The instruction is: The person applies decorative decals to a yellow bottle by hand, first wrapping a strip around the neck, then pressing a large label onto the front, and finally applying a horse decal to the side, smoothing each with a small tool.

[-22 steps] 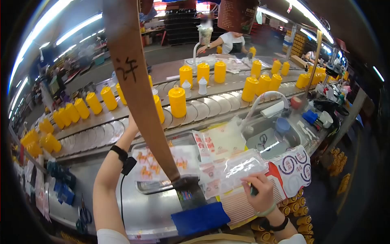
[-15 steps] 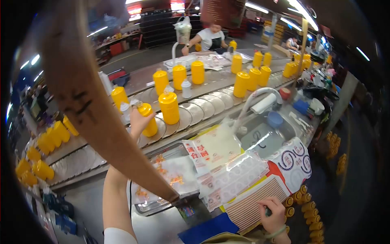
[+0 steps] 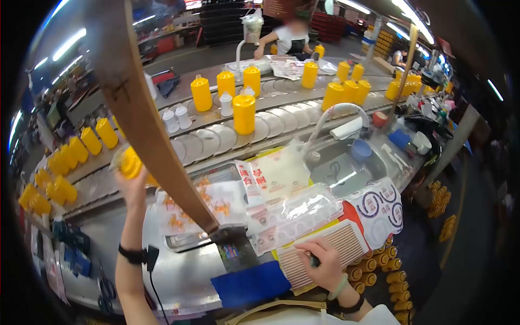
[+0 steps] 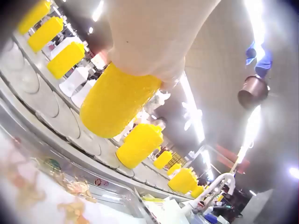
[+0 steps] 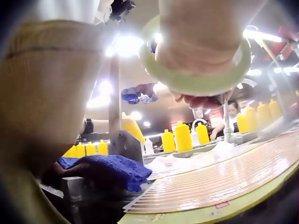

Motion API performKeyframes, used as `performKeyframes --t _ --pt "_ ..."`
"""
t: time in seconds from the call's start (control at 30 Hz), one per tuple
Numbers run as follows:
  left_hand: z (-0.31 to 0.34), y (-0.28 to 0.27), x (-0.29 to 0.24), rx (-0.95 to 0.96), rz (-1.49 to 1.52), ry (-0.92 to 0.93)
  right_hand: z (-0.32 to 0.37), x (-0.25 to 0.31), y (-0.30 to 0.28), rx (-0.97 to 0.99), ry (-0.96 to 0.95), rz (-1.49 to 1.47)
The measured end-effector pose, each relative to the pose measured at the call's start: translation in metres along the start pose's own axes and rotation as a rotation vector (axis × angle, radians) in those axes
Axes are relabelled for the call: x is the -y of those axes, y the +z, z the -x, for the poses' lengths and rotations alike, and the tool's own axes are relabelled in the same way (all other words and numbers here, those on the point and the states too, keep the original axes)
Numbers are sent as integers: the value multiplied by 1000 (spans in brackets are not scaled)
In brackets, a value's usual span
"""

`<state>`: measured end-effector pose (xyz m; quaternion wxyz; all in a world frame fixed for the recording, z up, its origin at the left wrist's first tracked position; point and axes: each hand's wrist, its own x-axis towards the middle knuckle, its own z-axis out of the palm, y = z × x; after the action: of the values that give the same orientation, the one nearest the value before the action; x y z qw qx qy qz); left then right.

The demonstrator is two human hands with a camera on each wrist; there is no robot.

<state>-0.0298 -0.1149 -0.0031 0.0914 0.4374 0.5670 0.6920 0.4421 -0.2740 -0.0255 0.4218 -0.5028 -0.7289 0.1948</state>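
Observation:
My left hand (image 3: 132, 187) grips a yellow bottle (image 3: 130, 161) by its top, out to the left beside the wooden post. In the left wrist view this bottle (image 4: 119, 100) hangs tilted below the hand, its base over the line of round metal plates. My right hand (image 3: 323, 264) is over a sheet with brown stripes (image 3: 348, 244), fingers curled around a small dark green object (image 3: 314, 260), most of it hidden in the palm. Another yellow bottle (image 3: 244, 115) stands on the plate conveyor (image 3: 216, 138), with white bottles (image 3: 226, 104) behind it.
A wooden post (image 3: 162, 146) slants across the left side. Below it sits a metal tray (image 3: 187, 242) with orange pieces on white paper. Clear printed sheets (image 3: 295, 214), a blue cloth (image 3: 250, 284) and a sink (image 3: 330, 173) with a white faucet are nearer right. A person (image 3: 292, 38) works across the conveyor.
My left hand took hold of a yellow bottle on the conveyor and has carried it left and off its plate. The right hand has shifted left over the striped sheet, still holding the dark green object.

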Motion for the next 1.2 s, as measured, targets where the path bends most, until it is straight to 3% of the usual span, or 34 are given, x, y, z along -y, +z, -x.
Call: performKeyframes --t 0.03,0.1,0.2,0.27,0.33,0.4,0.47,0.57,0.6,0.67,0.7,0.77,0.8,0.9,1.2 --pt "20 -21 -10 -102 151 1 -7 1 3 54 -72 -39" --pt "61 -64 -32 -104 389 -92 -22 8 7 131 -158 -95" --pt "132 -104 -65 -104 469 -211 -39 28 20 285 -246 -252" --pt "179 -96 -96 -35 673 -412 -44 38 31 383 -252 -357" --pt "213 -80 -118 4 702 -435 -43 45 45 593 -304 -483" --pt "236 -65 -133 48 734 -462 -39 61 55 665 -370 -535" --pt "251 -53 -143 203 800 -576 -28 68 60 850 -433 -520" --pt "263 -38 -139 302 821 -765 -13 68 55 855 -304 -509" --pt "270 -33 -130 301 812 -775 -6 62 58 738 -347 -458" --pt "290 -25 -114 359 660 -862 0 52 44 722 -282 -480" --pt "294 -15 -129 291 741 -878 1 47 38 705 -227 -494" --pt "302 -2 -134 405 456 -871 11 33 31 753 -83 -460" --pt "307 3 -132 417 449 -904 18 24 30 720 -142 -391" --pt "315 10 -127 433 415 -924 30 24 27 714 -18 -375" --pt "290 21 -123 413 453 -937 13 21 44 682 -40 -413"
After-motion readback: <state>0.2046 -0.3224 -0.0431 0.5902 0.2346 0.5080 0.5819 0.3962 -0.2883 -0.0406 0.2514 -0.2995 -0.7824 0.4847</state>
